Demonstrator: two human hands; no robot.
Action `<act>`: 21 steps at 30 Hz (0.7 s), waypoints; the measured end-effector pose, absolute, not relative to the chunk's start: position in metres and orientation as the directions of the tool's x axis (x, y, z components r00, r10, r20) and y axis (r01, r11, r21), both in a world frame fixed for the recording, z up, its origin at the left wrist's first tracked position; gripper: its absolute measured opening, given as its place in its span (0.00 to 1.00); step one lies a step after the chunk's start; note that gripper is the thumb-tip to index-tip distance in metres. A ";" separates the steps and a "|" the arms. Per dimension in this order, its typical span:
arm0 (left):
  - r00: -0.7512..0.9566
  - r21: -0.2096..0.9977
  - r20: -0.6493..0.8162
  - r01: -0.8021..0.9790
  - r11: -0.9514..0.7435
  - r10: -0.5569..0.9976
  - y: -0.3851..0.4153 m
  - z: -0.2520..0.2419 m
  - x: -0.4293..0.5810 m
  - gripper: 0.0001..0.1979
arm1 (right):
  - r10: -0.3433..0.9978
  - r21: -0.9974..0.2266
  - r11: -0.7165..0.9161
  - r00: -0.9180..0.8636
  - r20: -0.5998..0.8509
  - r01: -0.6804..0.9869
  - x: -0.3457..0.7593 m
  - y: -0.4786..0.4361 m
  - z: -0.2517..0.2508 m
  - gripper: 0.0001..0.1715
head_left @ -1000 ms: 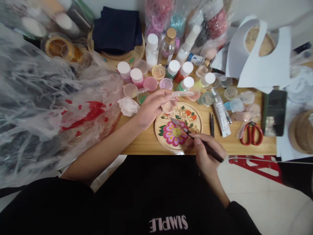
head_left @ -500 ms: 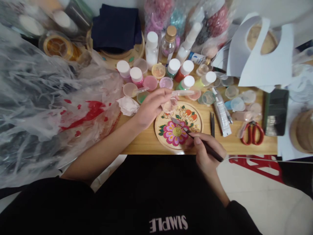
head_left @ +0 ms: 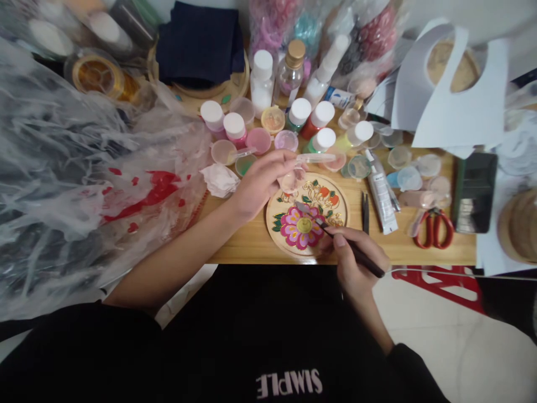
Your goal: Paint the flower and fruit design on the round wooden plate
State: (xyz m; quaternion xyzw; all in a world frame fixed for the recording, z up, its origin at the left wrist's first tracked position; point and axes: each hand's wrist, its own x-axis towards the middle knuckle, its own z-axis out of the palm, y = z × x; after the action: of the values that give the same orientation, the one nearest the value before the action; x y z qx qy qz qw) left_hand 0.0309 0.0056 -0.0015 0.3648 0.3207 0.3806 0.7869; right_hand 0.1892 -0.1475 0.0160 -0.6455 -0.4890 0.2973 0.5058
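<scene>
Black fabric with white letters, the person's shirt (head_left: pixel 247 330), fills the near side, below a light-brown wooden table (head_left: pixel 232 252). At the table's near edge, the right hand (head_left: pixel 354 274) is closed around a slim dark-handled tool with a grey spatula-like blade (head_left: pixel 370 264). Its blade lies over a round pale wooden disc (head_left: pixel 273 232) painted with a pink and purple flower; I cannot tell whether it touches. The disc lies on the table, between the two hands. Right of it are black tweezers (head_left: pixel 365 215), red-handled scissors (head_left: pixel 440 238) and a white squeeze tube (head_left: pixel 382 198). The left hand (head_left: pixel 260 182), by the disc's far left rim, grips a small clear plastic cup (head_left: pixel 292 180); just left of it sits crumpled white tissue (head_left: pixel 220 180). Farther back stand white-capped bottles (head_left: pixel 323 115) among small lidded pots, and at far left, folded navy cloth (head_left: pixel 199 45).
</scene>
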 end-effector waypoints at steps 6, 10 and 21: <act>0.513 0.802 -0.235 -0.377 0.462 0.826 0.006 0.000 0.031 0.09 | 0.938 -0.939 -0.028 0.335 0.094 0.341 0.189 -0.148 0.019 0.10; 0.522 0.790 -0.221 -0.400 0.465 0.824 0.006 -0.001 0.031 0.08 | 0.938 -0.938 -0.033 0.335 0.090 0.346 0.189 -0.147 0.020 0.10; 0.518 0.766 -0.241 -0.418 0.489 0.821 0.007 0.000 0.032 0.07 | 0.932 -0.943 -0.040 0.353 0.084 0.330 0.191 -0.150 0.015 0.09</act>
State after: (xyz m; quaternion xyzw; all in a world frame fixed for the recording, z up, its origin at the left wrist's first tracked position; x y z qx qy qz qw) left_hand 0.0320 0.0065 -0.0003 0.3289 0.3061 0.3837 0.8068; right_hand 0.1912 -0.1503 0.0151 -0.6546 -0.4819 0.3022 0.4980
